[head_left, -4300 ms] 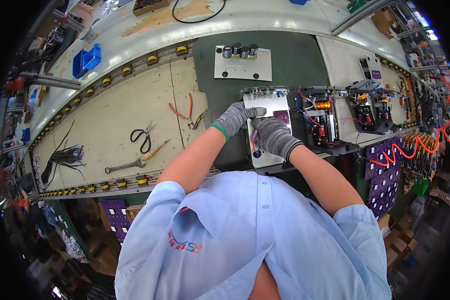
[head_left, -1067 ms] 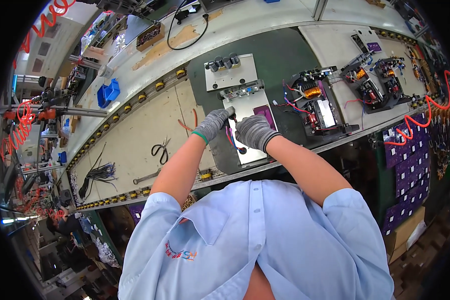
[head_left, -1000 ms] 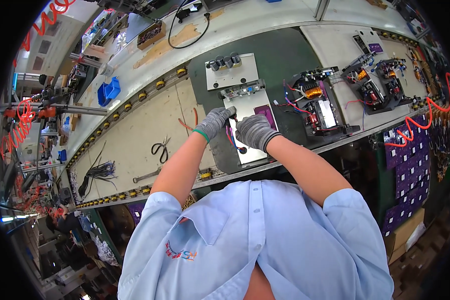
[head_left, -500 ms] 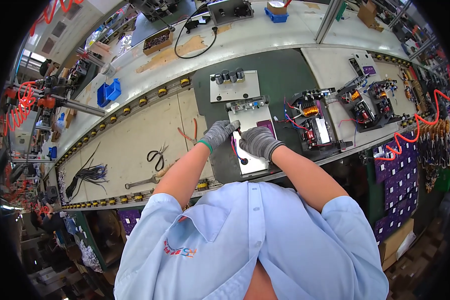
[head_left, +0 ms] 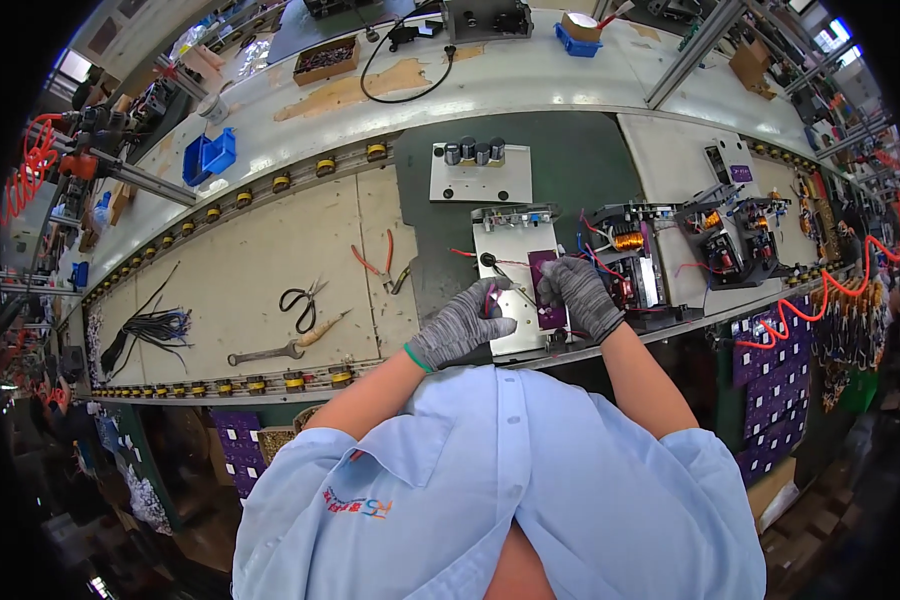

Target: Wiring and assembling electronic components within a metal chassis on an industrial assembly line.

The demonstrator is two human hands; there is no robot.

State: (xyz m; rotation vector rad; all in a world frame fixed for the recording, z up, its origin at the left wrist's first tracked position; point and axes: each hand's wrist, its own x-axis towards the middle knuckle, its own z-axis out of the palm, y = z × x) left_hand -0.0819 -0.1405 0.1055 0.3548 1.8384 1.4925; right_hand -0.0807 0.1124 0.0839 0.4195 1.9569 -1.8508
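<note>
In front of me lies a silver metal plate (head_left: 500, 237), with a bracket of electronic parts (head_left: 515, 216) across its far end. A purple circuit board (head_left: 544, 305) sits on the plate's right side, and a black round grommet (head_left: 488, 260) near its left edge. My left hand (head_left: 462, 325), in a grey glove, is over the near left part of the plate, fingers curled round a purplish wire (head_left: 491, 298). My right hand (head_left: 584, 300), gloved too, is at the board's right edge. Its fingertips pinch together where a thin reddish wire (head_left: 515, 264) runs up to them.
Right of the plate stand assemblies with copper coils (head_left: 630, 242). Beyond it is a plate with capacitors (head_left: 481, 178). Pliers (head_left: 375, 265), scissors (head_left: 300, 303), a wrench (head_left: 267, 354) and a bundle of black cables (head_left: 142, 335) lie to the left. A roller rail (head_left: 255, 384) borders the bench.
My left hand has come nearer to me along the plate, and my right hand has shifted right and slightly nearer. The hands are farther apart, uncovering the grommet and more of the purple board.
</note>
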